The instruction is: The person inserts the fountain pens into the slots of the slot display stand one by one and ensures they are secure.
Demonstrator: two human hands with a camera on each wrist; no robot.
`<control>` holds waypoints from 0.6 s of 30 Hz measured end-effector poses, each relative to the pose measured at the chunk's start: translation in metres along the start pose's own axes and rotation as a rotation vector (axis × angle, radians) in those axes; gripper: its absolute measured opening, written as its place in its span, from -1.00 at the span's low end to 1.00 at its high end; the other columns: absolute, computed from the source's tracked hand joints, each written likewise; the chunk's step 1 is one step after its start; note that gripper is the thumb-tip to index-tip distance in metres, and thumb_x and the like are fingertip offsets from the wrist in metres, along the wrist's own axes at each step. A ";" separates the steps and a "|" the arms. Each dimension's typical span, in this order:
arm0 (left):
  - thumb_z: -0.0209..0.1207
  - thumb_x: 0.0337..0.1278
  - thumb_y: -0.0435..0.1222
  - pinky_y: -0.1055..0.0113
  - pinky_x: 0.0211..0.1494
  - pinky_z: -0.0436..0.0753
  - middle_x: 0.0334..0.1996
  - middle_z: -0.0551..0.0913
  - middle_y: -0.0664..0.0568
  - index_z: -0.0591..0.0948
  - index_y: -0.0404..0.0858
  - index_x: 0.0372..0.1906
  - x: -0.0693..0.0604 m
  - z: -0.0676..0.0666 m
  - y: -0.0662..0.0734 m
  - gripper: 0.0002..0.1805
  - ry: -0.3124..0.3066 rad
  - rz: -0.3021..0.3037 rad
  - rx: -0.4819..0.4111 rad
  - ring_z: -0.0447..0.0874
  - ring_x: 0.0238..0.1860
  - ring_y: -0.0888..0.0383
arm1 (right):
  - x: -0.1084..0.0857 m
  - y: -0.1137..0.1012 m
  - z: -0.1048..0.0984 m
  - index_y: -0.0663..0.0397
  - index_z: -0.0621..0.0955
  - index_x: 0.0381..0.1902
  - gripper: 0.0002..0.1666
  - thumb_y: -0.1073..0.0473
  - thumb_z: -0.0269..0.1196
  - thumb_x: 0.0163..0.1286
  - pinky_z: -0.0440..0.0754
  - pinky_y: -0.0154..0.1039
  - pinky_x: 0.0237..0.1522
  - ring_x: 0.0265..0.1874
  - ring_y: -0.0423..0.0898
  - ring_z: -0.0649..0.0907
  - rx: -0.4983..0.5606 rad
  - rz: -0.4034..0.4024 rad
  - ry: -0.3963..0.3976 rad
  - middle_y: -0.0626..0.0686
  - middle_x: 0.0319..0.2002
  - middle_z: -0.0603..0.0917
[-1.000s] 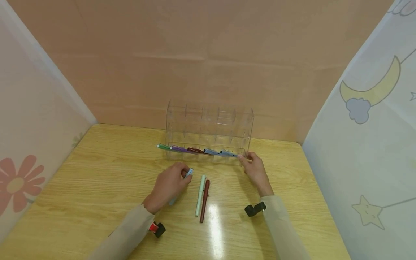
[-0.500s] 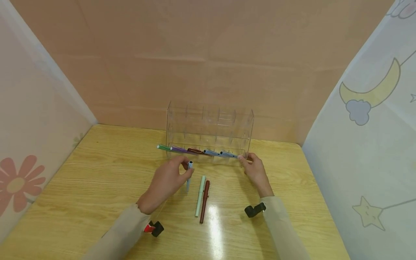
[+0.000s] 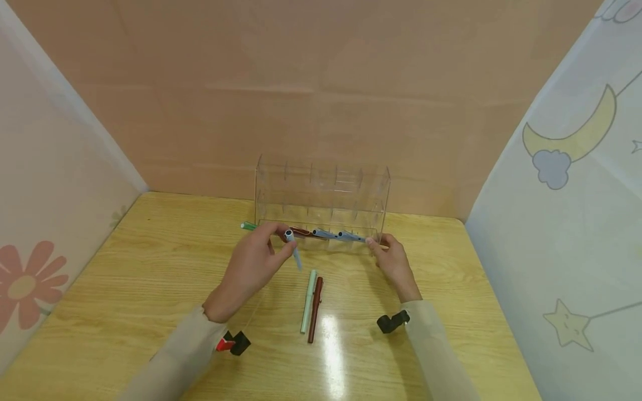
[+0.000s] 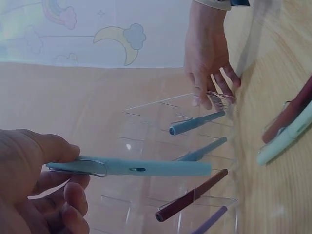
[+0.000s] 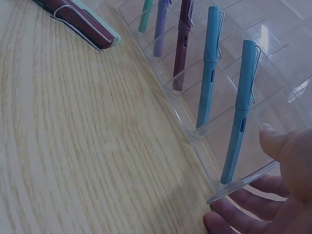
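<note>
Clearly, the held pen (image 4: 168,168) is light blue and wire-clipped.

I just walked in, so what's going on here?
A person's left hand holds a light blue pen in the air in front of a clear rack, while the right hand grips the rack's right end. In the rack's front row lean a green pen, a purple pen, a maroon pen and two blue pens. A mint pen and a second maroon pen lie close together on the table.
</note>
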State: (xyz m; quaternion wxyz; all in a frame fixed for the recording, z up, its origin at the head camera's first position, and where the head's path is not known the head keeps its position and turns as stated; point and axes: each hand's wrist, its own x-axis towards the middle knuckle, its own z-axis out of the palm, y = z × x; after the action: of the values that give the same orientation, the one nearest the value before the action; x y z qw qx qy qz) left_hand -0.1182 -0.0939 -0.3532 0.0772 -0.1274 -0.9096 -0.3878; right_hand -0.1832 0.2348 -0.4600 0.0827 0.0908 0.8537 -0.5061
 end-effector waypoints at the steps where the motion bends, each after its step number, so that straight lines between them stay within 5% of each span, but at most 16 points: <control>1: 0.38 0.41 -0.17 0.41 -0.60 0.33 -0.13 0.79 0.00 0.68 -0.20 0.11 0.001 -0.001 0.000 -0.70 0.014 0.010 -0.009 0.35 -0.64 0.25 | 0.000 0.000 0.000 0.17 0.41 0.46 -0.31 -0.22 0.12 0.68 0.73 0.07 0.20 0.43 0.25 0.57 0.000 -0.001 -0.002 0.25 0.47 0.49; 12: 0.38 0.42 -0.20 0.39 -0.54 0.35 -0.35 0.71 0.00 0.68 -0.19 0.08 0.020 0.004 0.002 -0.74 0.078 0.023 -0.190 0.42 -0.59 0.16 | -0.001 0.000 -0.001 0.21 0.40 0.46 -0.34 -0.16 0.12 0.70 0.72 0.07 0.20 0.44 0.26 0.56 0.015 -0.002 -0.010 0.27 0.49 0.47; 18: 0.36 0.45 -0.19 0.40 -0.56 0.27 -0.20 0.71 0.02 0.67 -0.20 0.08 0.034 0.012 0.001 -0.74 0.124 0.072 -0.228 0.31 -0.59 0.15 | -0.001 0.000 0.000 0.20 0.41 0.46 -0.31 -0.20 0.12 0.69 0.73 0.04 0.19 0.42 0.24 0.56 0.005 -0.006 -0.009 0.26 0.48 0.49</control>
State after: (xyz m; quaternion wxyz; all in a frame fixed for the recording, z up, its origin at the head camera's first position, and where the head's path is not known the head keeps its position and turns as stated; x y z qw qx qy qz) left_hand -0.1510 -0.0790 -0.3524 0.1320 -0.1438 -0.8480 -0.4928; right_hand -0.1826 0.2351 -0.4597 0.0847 0.0862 0.8523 -0.5089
